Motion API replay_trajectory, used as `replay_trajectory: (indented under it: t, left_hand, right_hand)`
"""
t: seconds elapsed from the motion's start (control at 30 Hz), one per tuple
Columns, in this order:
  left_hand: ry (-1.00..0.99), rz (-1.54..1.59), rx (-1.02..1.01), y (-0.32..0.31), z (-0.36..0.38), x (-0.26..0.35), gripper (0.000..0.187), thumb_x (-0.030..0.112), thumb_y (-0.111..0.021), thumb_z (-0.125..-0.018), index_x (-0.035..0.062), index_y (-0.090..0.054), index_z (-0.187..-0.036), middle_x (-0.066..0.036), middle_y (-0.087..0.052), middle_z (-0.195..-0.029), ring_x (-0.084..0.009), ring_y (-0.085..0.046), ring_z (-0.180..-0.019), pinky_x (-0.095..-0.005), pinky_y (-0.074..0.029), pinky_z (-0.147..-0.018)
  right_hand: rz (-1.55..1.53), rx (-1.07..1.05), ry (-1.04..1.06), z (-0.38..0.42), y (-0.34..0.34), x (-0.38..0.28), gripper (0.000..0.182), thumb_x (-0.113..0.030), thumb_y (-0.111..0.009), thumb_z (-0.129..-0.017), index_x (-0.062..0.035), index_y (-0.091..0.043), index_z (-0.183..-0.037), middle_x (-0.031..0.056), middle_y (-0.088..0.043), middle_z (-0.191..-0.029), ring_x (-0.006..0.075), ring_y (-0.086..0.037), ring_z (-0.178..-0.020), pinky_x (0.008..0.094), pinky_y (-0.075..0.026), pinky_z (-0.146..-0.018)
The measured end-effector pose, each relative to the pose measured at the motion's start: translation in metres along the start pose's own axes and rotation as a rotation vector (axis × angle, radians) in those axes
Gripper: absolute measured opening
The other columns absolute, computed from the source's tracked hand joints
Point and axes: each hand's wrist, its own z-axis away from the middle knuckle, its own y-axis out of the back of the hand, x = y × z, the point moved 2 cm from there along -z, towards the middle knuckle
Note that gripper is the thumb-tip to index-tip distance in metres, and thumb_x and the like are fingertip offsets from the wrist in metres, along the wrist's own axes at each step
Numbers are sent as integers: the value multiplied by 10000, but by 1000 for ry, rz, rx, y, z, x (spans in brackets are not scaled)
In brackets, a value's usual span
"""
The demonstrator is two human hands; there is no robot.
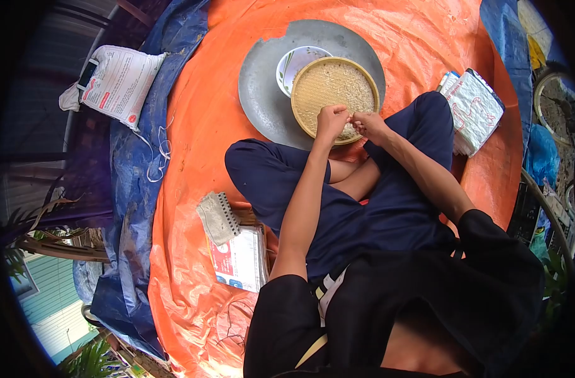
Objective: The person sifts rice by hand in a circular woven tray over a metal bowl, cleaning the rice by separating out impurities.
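left hand (pixel 332 118): grip pinched narrow, can't tell what's in it
right hand (pixel 367 123): same, fingertips meeting the left's
below them: woven tray (pixel 325 88), near rim
behind: metal pan (pixel 262 88), open tarp (pixel 199 126) left

Round woven bamboo sieve tray (pixel 335 88), matt, rough, coarse pale grain inside. Dull grey metal disc (pixel 261 94) beneath, scuffed. Glossy white ceramic bowl (pixel 288 63). Crinkled orange plastic tarpaulin (pixel 199 126), slight sheen. Dark blue cloth trousers (pixel 268 183), matt.
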Motion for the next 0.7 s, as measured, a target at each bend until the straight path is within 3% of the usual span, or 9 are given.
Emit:
replay_trajectory:
  t: [0.33, 0.53, 0.7]
  left_hand:
    - [46, 192, -5, 0, 7, 15, 315, 17, -570, -835, -162, -551, -1093, -203, -643, -935, -200, -659, -853, -234, -545, -737]
    - [-74, 124, 29, 11, 3, 11, 370, -20, -667, -754, -135, -568, -1092, -164, -657, -939, -172, -646, -835, -246, -523, -749]
    - [-63, 200, 48, 12, 0, 6, 375, -37, -683, -725, -112, -586, -1079, -137, -658, -932, -157, -636, -832, -242, -511, -751]
  right_hand:
    - [-85, 7, -70, 4, -4, -7, 153, -174, -547, -842, -51, -577, -756, -4, -550, -642, 65, -485, -528, 180, -385, -494]
    - [-246, -82, 28, -2, 2, -9, 137, -150, -518, -886, -34, -580, -845, 31, -602, -746, 84, -558, -645, 188, -454, -590]
    - [-286, -117, 90, 2, -3, -11, 159, -126, -510, -909, 7, -592, -938, 64, -628, -852, 113, -601, -755, 208, -499, -706]
